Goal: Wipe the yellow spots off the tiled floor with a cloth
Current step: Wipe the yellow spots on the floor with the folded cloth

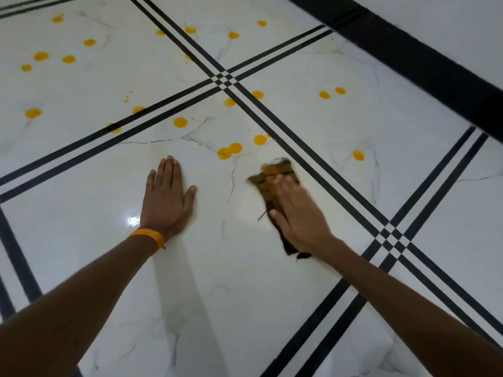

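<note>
— Step in hand?
— Wiping under way. Right hand (295, 213) pressed flat on the cloth (277, 186), fingers spread, palm down, pinning rather than gripping. Blurred, so judged to be mid-stroke.

— Left hand?
— Left hand (167, 198) flat on the floor (81, 213), fingers together, thumb out, holding nothing. Judged a brace. Orange band (149, 236) at the wrist.

— Position of the cloth?
— On the near white tile, right of centre, just short of the double spot (230, 151). Apart from it, not touching.

— Lie of the cloth?
— Long and narrow. Long axis running from near the wrist up and slightly left, far end pointing toward the spots. Frayed at both ends; brown, yellow-stained on the far part.

— State of the job?
— Early, by judgement. Near tile clean around the hands; many yellow spots remaining beyond, across several tiles and the black stripes (174, 102).

— Next move?
— Push forward and slightly left over the double spot, pressure kept even. Risk of smearing with a stained cloth.
</note>
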### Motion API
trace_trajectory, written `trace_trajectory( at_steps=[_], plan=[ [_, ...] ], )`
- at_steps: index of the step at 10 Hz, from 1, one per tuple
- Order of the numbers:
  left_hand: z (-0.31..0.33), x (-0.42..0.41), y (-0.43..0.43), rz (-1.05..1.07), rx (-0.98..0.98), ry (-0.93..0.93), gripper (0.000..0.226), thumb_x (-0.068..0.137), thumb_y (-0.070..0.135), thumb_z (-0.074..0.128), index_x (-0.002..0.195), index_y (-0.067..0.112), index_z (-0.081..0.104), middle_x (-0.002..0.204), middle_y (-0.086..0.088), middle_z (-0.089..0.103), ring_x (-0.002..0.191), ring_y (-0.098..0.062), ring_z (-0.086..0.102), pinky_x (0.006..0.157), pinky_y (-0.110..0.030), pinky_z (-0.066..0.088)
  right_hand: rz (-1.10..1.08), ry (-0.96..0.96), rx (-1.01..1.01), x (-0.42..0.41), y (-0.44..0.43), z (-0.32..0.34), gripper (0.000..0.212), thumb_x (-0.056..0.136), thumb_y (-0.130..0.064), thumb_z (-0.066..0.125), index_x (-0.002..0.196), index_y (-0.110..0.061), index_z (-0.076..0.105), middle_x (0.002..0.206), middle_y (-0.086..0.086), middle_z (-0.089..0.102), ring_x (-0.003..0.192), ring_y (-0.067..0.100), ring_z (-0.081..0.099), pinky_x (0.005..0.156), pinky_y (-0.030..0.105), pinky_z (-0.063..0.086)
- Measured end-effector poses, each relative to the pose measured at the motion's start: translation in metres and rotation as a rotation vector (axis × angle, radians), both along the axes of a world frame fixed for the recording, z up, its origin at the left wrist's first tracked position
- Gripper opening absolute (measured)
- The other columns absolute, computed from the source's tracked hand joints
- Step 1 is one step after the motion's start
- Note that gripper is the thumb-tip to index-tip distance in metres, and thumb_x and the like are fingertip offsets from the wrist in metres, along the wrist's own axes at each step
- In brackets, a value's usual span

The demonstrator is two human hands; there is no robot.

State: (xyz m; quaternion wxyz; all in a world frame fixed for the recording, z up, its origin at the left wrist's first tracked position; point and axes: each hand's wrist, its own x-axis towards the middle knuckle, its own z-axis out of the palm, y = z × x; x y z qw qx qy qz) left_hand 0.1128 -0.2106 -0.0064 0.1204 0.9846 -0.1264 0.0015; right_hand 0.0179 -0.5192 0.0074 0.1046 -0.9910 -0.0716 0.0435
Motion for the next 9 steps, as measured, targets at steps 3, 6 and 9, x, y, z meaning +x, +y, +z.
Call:
trace_trajectory(
  at_steps=[3,6,9],
  plan=[
    [0.000,-0.001,0.000,0.005,-0.014,0.000,0.077,0.098,0.052,0.015,0.156,0.003,0.007,0.165,-0.014,0.006,0.153,-0.024,0.002,0.125,-0.042,0.003,-0.331,0.046,0.108,0.057,-0.029,0.042,0.058,0.095,-0.028,0.060,0.149,-0.011,0.044,0.149,0.017,0.042,0.139,0.037,0.034,0.114,0.049,0.035],
    [0.003,0.000,-0.001,0.005,-0.019,0.007,0.080,0.096,0.054,0.013,0.156,0.001,0.009,0.165,-0.016,0.008,0.153,-0.027,0.005,0.124,-0.043,0.005,-0.620,0.308,0.684,0.091,-0.050,0.097,0.025,0.066,-0.002,0.076,0.091,0.000,0.074,0.094,0.016,0.074,0.095,0.029,0.071,0.082,0.040,0.061],
    [0.004,-0.001,0.000,0.008,-0.026,0.005,0.079,0.097,0.054,0.015,0.156,0.002,0.013,0.164,-0.016,0.012,0.153,-0.028,0.009,0.124,-0.044,0.007,-0.232,-0.193,0.656,0.058,-0.046,0.169,0.016,0.077,-0.007,0.074,0.084,-0.022,0.070,0.084,-0.001,0.069,0.080,0.014,0.063,0.076,0.026,0.048]
  ],
)
